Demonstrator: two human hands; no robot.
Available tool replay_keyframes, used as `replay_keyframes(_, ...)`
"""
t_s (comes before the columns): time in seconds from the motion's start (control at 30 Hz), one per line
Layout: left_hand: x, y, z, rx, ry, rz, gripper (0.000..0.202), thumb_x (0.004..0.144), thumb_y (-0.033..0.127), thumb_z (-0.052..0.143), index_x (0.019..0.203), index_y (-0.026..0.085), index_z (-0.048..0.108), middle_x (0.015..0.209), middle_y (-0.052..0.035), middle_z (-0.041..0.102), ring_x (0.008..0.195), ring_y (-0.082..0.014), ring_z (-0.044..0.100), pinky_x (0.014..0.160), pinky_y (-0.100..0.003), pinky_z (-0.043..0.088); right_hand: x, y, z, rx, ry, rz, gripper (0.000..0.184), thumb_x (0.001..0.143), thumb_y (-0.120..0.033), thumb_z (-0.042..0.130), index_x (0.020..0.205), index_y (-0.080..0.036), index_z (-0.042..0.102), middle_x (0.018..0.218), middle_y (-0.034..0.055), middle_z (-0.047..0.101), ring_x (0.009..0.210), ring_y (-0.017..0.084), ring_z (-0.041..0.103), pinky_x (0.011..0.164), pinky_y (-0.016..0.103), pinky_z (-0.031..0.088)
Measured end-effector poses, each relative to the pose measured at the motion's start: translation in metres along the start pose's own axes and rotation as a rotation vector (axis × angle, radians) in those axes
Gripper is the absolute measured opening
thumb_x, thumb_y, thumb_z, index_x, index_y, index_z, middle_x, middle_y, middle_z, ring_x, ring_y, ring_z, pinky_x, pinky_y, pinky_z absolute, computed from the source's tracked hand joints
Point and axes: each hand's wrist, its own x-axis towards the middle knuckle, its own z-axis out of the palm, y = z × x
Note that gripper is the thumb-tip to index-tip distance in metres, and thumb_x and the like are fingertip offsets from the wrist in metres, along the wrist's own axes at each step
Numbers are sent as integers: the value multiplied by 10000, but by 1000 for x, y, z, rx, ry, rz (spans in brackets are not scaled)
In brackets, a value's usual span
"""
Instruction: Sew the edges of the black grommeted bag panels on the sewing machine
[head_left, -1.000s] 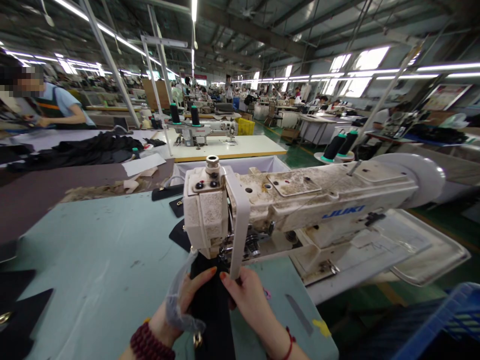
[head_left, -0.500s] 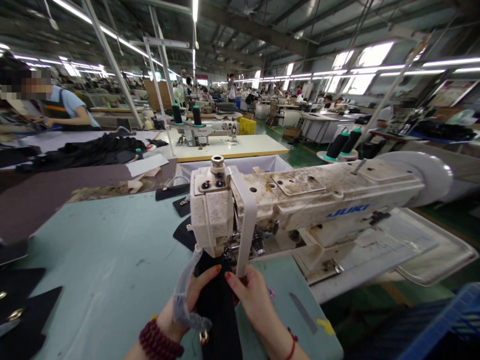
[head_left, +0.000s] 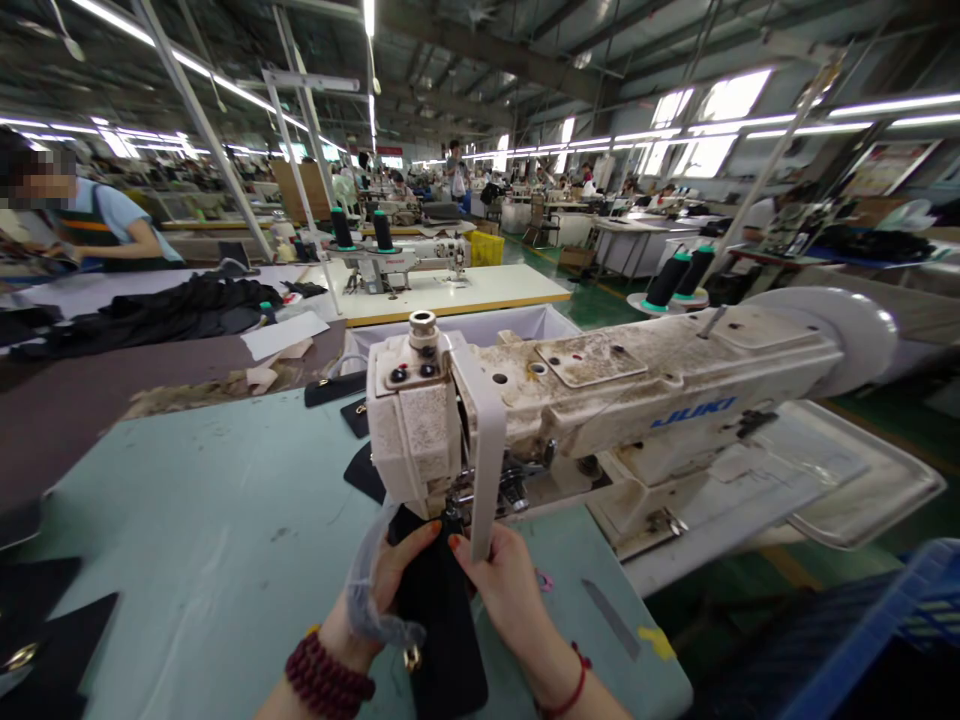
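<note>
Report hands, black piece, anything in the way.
Left hand and right hand holding black piece. Far end at sewing machine head. Translucent strip draped over left hand.

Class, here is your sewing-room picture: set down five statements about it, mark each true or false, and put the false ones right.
1. The left hand and the right hand both hold the black piece. True.
2. The machine's lettering is red. False: the JUKI lettering on the sewing machine is blue.
3. The beaded bracelet is on the right wrist. False: the beaded bracelet is on the left wrist.
4. A yellow patch is on the blue-green table. True.
5. The blue basket is at the picture's left edge. False: the blue basket is at the lower right.
</note>
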Motion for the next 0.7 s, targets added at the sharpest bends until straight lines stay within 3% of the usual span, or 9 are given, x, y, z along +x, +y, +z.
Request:
replay_keyframes(0.13,8,-6,-9,144,13,119,457,641,552,733,963,228,756,919,-144,737,1072,-401,632,930,-495,524,1,1,2,-10,37,5,413,688,-535,575,596,-153,450,506,-12,442,457,53,360,431,172,262)
replay_keyframes(0.37,13,-13,-16,231,21,224,393,677,508,698,970,256,768,929,-136,727,1108,-402,602,998,-521,452,0,4,5,45,44,20,452,684,-572,593,601,-150,451,508,-10,456,450,51,373,417,164,287)
replay_keyframes(0.7,13,-3,-17,199,-49,143,422,666,534,719,987,262,756,1038,-143,726,1119,-420,602,960,-552,478,3,14,13,6,6,-12,539,734,-661,565,683,-125,545,555,9,492,465,70,430,432,175,334)
